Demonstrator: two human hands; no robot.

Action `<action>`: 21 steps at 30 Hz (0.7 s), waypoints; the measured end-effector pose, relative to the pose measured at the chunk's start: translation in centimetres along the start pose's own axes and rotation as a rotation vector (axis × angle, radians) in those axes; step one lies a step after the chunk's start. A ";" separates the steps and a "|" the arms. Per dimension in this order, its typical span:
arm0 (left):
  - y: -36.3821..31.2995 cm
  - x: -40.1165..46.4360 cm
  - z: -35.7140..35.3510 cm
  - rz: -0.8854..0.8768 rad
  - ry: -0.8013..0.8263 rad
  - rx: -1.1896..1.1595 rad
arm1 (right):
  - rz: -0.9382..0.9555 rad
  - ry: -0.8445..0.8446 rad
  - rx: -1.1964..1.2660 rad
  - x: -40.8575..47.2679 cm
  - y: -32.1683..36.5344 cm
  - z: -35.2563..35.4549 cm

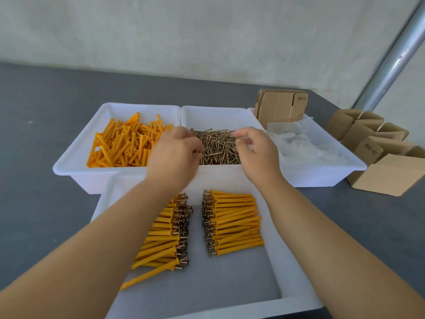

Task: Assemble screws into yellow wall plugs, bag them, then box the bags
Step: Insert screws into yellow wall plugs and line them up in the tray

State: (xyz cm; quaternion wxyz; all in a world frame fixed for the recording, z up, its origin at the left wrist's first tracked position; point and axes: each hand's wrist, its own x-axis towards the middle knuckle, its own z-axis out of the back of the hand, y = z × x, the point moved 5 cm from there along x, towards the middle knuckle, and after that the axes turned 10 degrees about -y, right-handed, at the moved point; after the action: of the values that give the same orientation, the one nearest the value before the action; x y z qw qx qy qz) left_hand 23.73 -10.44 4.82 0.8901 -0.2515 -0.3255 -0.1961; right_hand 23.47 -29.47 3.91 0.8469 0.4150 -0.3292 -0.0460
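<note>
The heap of thin brass-coloured screws (218, 146) lies directly under both hands; the left hand (177, 153) has its fingers curled into them, seemingly pinching some, nearer than the right hand (255, 150), whose loosely curled fingers hover.

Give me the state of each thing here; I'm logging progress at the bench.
Loose plugs: unassembled, heaped in left tray.
Screws: loose, middle tray.
Assembled plugs: two rows, near tray.
Bags: empty, right tray.
Folded boxes: open, unfilled.
Left hand: gripping screws.
Right hand: curled over screws.

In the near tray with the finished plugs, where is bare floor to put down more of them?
Bare near tray floor lies between the two rows, the left row and right row, and in front of both, toward the near wall. The far end, under both hands, is crowded.
</note>
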 end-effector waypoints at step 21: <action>7.5 -0.4 -2.1 0.379 0.519 0.297 | -0.169 0.821 -0.786 2.7 -2.2 -8.4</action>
State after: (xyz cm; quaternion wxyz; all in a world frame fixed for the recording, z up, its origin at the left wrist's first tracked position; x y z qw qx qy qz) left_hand 28.32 -5.59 0.78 0.9906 -0.1173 -0.0609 -0.0353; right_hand 30.97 -26.24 -0.01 0.9894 0.0775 0.1030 -0.0674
